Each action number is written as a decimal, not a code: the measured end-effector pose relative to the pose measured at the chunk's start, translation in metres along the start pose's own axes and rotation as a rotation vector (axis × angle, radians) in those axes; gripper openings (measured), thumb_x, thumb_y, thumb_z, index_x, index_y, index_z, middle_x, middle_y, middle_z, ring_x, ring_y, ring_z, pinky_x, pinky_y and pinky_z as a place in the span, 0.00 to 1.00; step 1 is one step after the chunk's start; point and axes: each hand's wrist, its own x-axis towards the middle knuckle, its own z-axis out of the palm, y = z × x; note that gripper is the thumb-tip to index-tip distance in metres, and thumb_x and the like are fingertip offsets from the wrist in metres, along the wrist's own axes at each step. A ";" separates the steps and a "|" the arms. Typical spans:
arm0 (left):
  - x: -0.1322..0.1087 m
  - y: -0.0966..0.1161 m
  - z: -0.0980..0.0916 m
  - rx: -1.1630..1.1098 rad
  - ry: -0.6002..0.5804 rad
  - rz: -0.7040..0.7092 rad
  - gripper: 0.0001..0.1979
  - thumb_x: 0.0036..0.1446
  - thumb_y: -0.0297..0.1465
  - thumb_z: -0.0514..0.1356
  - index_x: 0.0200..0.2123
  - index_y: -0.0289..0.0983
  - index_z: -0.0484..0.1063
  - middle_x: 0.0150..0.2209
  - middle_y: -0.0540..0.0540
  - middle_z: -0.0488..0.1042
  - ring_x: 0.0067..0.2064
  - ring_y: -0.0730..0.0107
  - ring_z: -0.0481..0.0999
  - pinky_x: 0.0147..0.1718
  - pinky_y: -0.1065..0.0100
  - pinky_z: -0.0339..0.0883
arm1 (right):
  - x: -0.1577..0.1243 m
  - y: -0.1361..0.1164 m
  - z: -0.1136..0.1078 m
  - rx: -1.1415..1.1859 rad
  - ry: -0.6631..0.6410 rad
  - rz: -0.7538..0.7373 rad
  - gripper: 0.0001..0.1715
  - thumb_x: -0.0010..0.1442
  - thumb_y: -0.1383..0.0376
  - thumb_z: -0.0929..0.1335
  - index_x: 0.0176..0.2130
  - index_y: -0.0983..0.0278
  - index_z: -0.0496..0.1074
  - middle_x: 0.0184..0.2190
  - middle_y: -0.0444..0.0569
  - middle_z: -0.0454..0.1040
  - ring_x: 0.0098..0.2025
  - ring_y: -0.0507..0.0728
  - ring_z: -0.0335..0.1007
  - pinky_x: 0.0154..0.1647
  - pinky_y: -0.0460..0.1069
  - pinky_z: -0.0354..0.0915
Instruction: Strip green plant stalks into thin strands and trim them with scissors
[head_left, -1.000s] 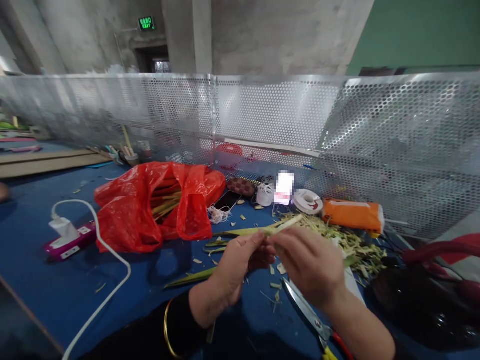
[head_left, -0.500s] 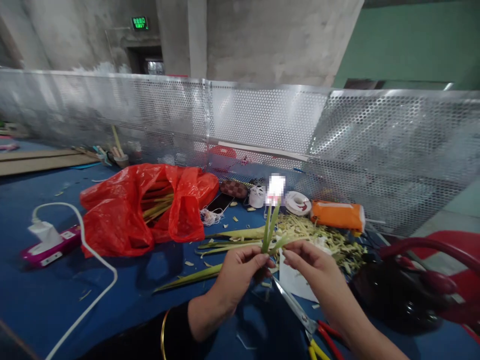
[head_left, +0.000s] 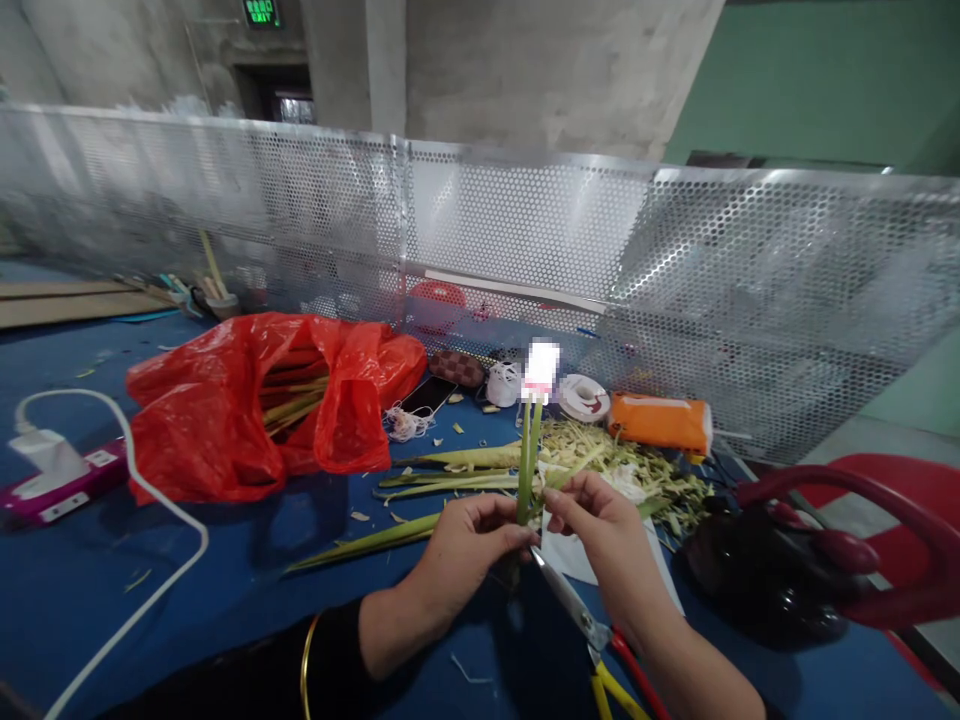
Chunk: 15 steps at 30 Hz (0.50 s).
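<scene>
My left hand [head_left: 465, 545] pinches the base of a narrow green leaf strip [head_left: 527, 455] that stands upright above it. My right hand [head_left: 600, 530] is closed in a pinch beside it, on a second strip that bends off to the right from the same base. Both hands hover over the blue table [head_left: 225, 590]. Scissors [head_left: 592, 630] with red and yellow handles lie just under my right wrist. More long green leaves [head_left: 442, 480] lie on the table behind my hands.
A red plastic bag [head_left: 247, 405] holding leaf stalks lies at left. A heap of leaf trimmings [head_left: 637, 470], an orange packet [head_left: 660, 422], a tape roll [head_left: 583, 396] and a phone [head_left: 427, 396] sit before a perforated metal screen [head_left: 525, 240]. A white cable [head_left: 150, 500] crosses left; a dark bag [head_left: 765, 575] sits right.
The leaf strip lay nearly flat between my hands a second ago; it now stands upright. My hands have drawn a little apart and lowered, and the view has shifted right.
</scene>
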 end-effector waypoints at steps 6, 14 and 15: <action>0.002 -0.003 -0.002 -0.093 0.020 -0.049 0.09 0.43 0.31 0.67 0.29 0.33 0.78 0.27 0.46 0.77 0.27 0.74 0.71 0.30 0.72 0.62 | -0.008 0.003 0.000 -0.118 0.061 -0.197 0.09 0.55 0.61 0.70 0.27 0.62 0.68 0.23 0.43 0.71 0.27 0.54 0.67 0.30 0.49 0.63; 0.012 -0.010 -0.015 -0.394 0.013 -0.187 0.11 0.44 0.29 0.68 0.35 0.35 0.77 0.28 0.48 0.76 0.27 0.76 0.73 0.30 0.73 0.64 | -0.017 0.005 -0.003 -0.694 -0.158 -1.051 0.13 0.58 0.76 0.63 0.39 0.60 0.70 0.37 0.48 0.80 0.41 0.56 0.76 0.42 0.53 0.67; 0.013 -0.010 -0.016 -0.405 0.011 -0.187 0.12 0.45 0.29 0.68 0.36 0.35 0.77 0.29 0.48 0.76 0.28 0.75 0.74 0.31 0.73 0.65 | -0.017 0.006 -0.005 -0.774 -0.181 -1.149 0.14 0.58 0.76 0.63 0.40 0.60 0.70 0.38 0.49 0.80 0.42 0.57 0.76 0.44 0.53 0.67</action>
